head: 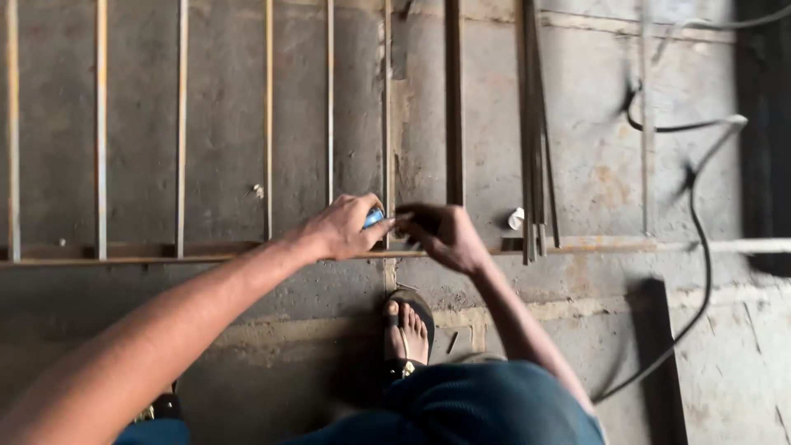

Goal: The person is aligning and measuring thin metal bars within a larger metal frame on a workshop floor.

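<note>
Fingers of the left hand are curled together around a small blue object, only a blue end of which peeks out between thumb and forefinger, so what it is I cannot tell for sure. The right hand meets it from the other side, its fingers bunched and pinching close at the same spot; whether they grip the object or only touch its tip is hidden in shadow. Both hands hover just above the long rail of a metal grille that lies flat on the concrete floor, near the point where an upright bar joins the rail. Judging by its size, the blue object is light, hard and easily held in one closed fist; it looks smooth, so a grip around its middle, as the left hand has now, seems the safest hold. The grille itself looks stiff, heavy and rusty, best taken by the rail. A loose bundle of rods rests to the right, with a small white piece beside it and a black cable snaking across the floor. A sandalled foot stands just below the hands.
</note>
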